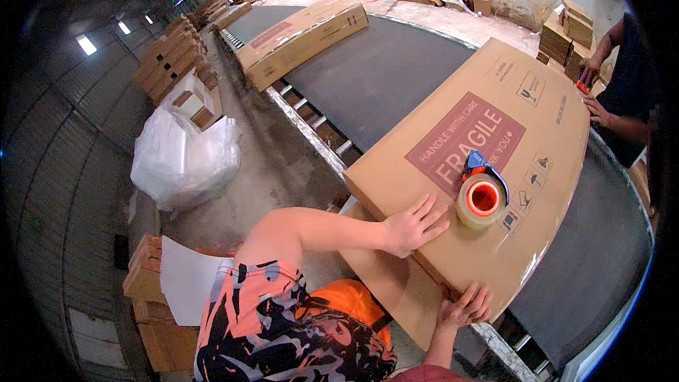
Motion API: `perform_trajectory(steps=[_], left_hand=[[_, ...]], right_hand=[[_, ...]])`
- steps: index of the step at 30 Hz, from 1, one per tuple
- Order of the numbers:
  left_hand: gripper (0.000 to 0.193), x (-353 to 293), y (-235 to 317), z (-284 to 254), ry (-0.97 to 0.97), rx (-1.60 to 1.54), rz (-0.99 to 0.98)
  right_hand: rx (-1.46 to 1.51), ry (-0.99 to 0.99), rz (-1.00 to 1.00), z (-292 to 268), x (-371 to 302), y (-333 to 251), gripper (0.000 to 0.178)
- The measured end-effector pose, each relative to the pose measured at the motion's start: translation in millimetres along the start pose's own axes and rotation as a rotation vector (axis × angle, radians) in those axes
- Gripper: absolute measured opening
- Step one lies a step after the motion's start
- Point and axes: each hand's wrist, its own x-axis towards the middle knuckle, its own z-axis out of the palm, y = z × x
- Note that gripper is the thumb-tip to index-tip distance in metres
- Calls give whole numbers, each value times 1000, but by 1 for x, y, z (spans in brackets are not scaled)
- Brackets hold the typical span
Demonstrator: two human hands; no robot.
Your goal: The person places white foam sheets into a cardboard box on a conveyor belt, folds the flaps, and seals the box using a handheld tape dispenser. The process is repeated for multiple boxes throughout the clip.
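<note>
A large, flat brown cardboard box (431,148) lies in front of me on the conveyor, with a dark red printed panel and black symbols on top. My left hand (416,226) rests on its top near the left edge, fingers stretched out. At the near corner, my right hand (467,305) lies over the edge with its fingers on the top face; its thumb is hard to make out. On the box sits a tape dispenser (482,198) with a blue handle and a clear roll on an orange-red core, touched by neither hand. A cardboard flap (385,276) hangs below my left hand.
The dark conveyor belt (382,56) runs away past another long box (304,39). A co-worker's hands (601,112) are at the box's far right edge, one with a small red object. Plastic-wrapped bundles (185,159) and cardboard stacks (173,56) stand left.
</note>
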Motion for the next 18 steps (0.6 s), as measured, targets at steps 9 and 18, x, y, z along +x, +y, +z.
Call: perform_trajectory(steps=[9, 18], left_hand=[[102, 12, 25, 16, 137, 32, 20], [80, -2, 29, 10, 124, -33, 4]], right_hand=[[126, -38, 52, -16, 8, -4, 65], [1002, -521, 1703, -11, -255, 69, 57]])
